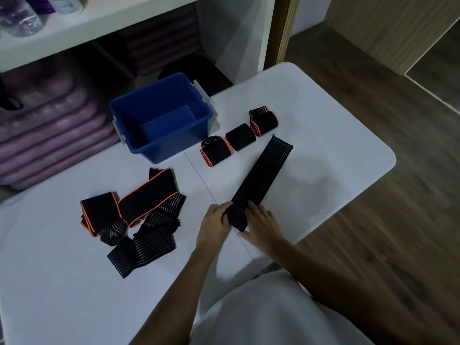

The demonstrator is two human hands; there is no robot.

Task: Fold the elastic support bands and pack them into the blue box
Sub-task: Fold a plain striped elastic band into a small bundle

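Observation:
A long black ribbed band [262, 178] lies stretched diagonally across the white table [336, 155]. Its near end is rolled up between my hands. My left hand [215, 226] grips the roll from the left, and my right hand [261, 224] holds it from the right with fingers over the top. Three rolled bands stand beside the blue box [159, 115]: an orange-edged one [216, 151], a plain black one [240, 137] and another orange-edged one [263, 120]. The box looks empty. A heap of unrolled bands [134, 220] lies to the left.
White shelving [99, 23] stands behind the table, with purple stacked mats [49, 135] under it and bottles on top. A seam [199, 175] splits the tabletop. Wooden floor [398, 195] lies to the right past the rounded table corner.

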